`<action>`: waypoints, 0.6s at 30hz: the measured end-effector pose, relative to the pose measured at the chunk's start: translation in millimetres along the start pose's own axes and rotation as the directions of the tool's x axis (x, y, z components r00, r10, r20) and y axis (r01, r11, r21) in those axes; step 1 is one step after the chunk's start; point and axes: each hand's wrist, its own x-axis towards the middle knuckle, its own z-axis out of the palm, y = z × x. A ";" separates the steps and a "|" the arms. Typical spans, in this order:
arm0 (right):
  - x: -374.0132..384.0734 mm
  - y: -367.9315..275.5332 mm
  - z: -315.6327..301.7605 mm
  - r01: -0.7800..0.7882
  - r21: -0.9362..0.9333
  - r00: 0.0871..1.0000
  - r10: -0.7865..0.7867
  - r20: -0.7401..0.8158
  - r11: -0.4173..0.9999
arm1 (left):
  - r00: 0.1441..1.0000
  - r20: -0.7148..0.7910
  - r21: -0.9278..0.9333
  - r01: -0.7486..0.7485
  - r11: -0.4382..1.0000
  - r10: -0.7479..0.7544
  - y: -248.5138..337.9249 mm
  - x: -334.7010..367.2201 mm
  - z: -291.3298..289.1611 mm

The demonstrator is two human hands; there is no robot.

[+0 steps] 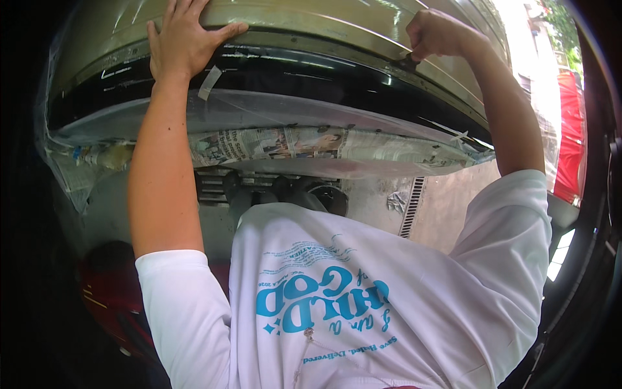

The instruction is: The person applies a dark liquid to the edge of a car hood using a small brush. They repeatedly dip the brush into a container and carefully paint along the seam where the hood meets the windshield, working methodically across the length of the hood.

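Observation:
My left hand (183, 40) lies with its fingers spread on a greenish-gold panel (311, 19), which looks like part of a vehicle body. My right hand (444, 35) is closed in a fist farther right along the same panel. From its underside pokes a small dark tool (408, 61), whose kind I cannot make out, touching the panel's lower edge strip. Just below that strip runs a glossy black band (285, 78). Between my arms, a short piece of pale tape (209, 83) sticks to the band's lower part.
Newspaper (278, 142) and clear plastic sheeting (350, 167) cover the part below the black band. A slotted floor drain (411, 207) lies on the concrete floor (440, 214). Something red (570, 136) stands at the far right, and a dark red object (116, 305) is at the lower left.

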 end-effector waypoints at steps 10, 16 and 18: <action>-75.6 -2.7 68.4 -0.079 -0.067 0.865 0.035 -0.501 0.995 | 0.999 0.040 -0.045 0.036 0.998 -0.034 7.5 3.9 -9.7; -62.4 -18.2 76.5 -0.131 -0.089 0.884 0.075 -0.462 0.987 | 1.000 0.024 -0.028 0.007 1.000 -0.006 5.5 4.6 -7.6; -59.1 -21.6 71.5 -0.129 -0.093 0.885 0.072 -0.460 0.987 | 1.000 0.000 -0.018 0.003 1.000 -0.003 0.1 1.2 -5.2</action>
